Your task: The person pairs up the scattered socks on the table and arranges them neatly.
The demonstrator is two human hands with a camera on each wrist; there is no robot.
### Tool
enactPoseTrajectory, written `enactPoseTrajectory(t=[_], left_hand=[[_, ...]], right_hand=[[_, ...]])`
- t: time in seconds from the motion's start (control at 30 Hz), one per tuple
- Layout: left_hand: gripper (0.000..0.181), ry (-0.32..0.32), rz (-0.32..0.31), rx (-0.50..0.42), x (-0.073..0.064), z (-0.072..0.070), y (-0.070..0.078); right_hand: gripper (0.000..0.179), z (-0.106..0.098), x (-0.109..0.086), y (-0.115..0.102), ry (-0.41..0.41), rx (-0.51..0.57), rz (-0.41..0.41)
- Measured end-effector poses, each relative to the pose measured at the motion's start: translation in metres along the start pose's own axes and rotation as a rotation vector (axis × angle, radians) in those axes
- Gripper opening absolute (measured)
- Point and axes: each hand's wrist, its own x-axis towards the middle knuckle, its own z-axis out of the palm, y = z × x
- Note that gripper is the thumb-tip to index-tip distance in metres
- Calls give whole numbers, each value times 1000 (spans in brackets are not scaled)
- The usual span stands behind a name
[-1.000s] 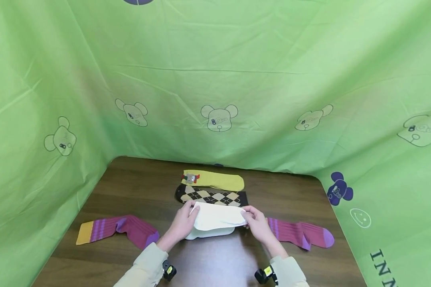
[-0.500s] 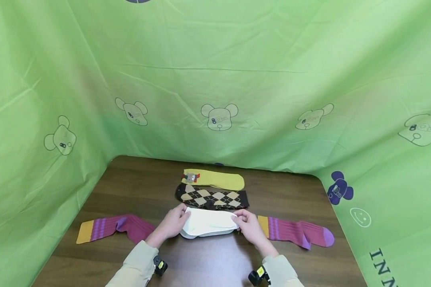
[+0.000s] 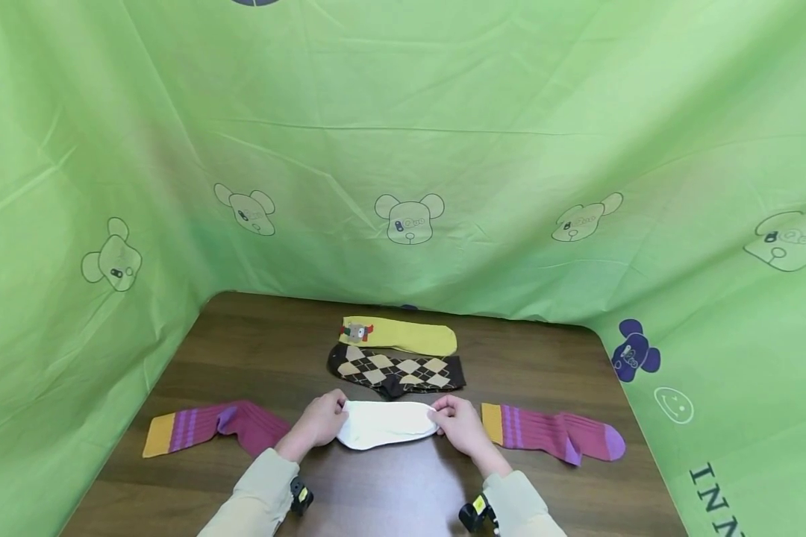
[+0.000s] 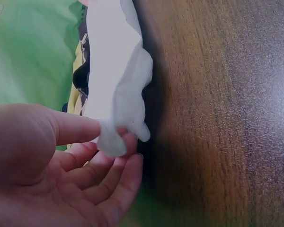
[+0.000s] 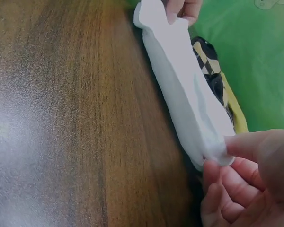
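A pair of white socks (image 3: 384, 425), one lying over the other, stretches sideways between both hands near the table's middle. My left hand (image 3: 322, 420) pinches its left end between thumb and fingers; in the left wrist view two white layers show beside the thumb (image 4: 78, 128). At the other end, my right hand (image 3: 458, 424) pinches the rounded tip, its thumb (image 5: 248, 143) on top in the right wrist view. Just behind the white socks lies a dark argyle sock (image 3: 398, 371), and farther back a yellow sock (image 3: 403, 336) with an animal picture at its left end.
On the brown wooden table (image 3: 255, 335), a purple sock with a yellow cuff (image 3: 218, 426) lies left of my left arm. A similar purple sock (image 3: 551, 434) lies to the right of my right hand. Green patterned cloth (image 3: 403, 171) hangs around the back and sides.
Both hands have moved toward me and slightly left, lowering the upper white sock over the lower one. The argyle sock's heel now shows fully, and the right purple sock's yellow cuff is uncovered.
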Motion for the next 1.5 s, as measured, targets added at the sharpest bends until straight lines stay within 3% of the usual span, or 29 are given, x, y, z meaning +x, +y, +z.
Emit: enactPoseTrajectory(t=[0.23, 0.6, 0.9, 1.27, 1.5], left_hand=[[12, 18, -13, 65, 6, 5, 2], [8, 44, -48, 76, 19, 11, 2], [7, 46, -48, 52, 19, 7, 6], [14, 35, -74, 111, 19, 7, 7], [16, 37, -83, 99, 20, 7, 3]], right_hand=[[14, -3, -2, -1, 8, -109, 50], [14, -6, -4, -3, 0, -80, 77], [13, -9, -3, -2, 3, -21, 89], [15, -5, -3, 0, 31, -87, 87], [16, -4, -3, -1, 51, -60, 88]])
